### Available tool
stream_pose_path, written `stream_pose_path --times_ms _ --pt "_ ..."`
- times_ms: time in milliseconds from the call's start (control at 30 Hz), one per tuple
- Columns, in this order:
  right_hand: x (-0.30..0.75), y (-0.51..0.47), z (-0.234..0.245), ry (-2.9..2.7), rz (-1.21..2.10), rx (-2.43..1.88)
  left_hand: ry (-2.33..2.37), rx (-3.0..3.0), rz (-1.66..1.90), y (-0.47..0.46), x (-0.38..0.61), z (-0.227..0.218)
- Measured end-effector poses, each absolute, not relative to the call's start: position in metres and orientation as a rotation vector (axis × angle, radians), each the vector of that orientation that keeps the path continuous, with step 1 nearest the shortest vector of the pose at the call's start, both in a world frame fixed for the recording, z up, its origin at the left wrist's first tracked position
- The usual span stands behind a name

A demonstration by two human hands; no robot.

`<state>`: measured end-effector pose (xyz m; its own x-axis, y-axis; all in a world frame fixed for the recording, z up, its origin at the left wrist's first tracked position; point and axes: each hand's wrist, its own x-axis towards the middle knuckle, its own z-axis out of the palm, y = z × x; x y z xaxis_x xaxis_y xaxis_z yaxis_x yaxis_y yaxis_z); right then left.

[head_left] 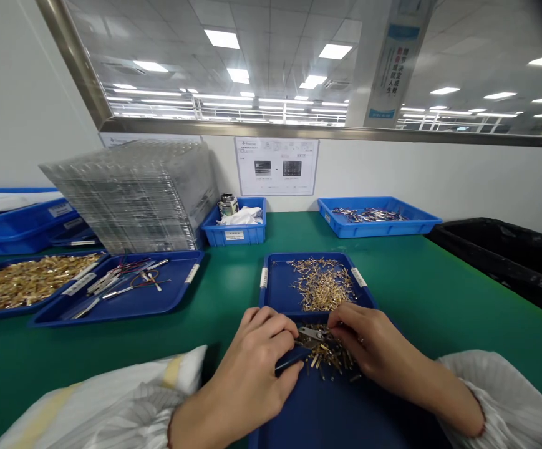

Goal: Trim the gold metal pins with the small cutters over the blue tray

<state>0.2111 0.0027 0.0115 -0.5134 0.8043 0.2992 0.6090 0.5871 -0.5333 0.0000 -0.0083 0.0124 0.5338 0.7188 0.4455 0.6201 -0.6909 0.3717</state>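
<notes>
My left hand (259, 358) is closed around the dark blue handles of a pair of pliers or cutters (312, 333), whose metal jaws point right. Close to the jaw tips, my right hand (367, 340) has its fingers pinched together; what they hold is hidden. Under both hands lies a front blue tray (317, 411), with a pile of small gold-coloured metal pins (329, 358) at its far end. Just beyond it, a second blue tray (277, 287) carries a heap of thin gold-coloured pins (324, 287).
Left on the green table (226, 280) are a blue tray with wired parts (158, 302), a tray of gold pieces (32, 280) and stacked clear plastic trays (144, 193). Behind stand a small blue bin (236, 236) and a shallow blue bin (378, 227). A black-lined container (509, 249) is at right.
</notes>
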Motion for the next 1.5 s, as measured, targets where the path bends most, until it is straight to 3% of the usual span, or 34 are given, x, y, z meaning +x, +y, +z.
stream_pose_path --times_ms 1500 --pt "0.2101 0.0044 0.0120 -2.222 0.591 -1.096 1.124 2.661 0.889 -0.0108 -0.0011 0.0117"
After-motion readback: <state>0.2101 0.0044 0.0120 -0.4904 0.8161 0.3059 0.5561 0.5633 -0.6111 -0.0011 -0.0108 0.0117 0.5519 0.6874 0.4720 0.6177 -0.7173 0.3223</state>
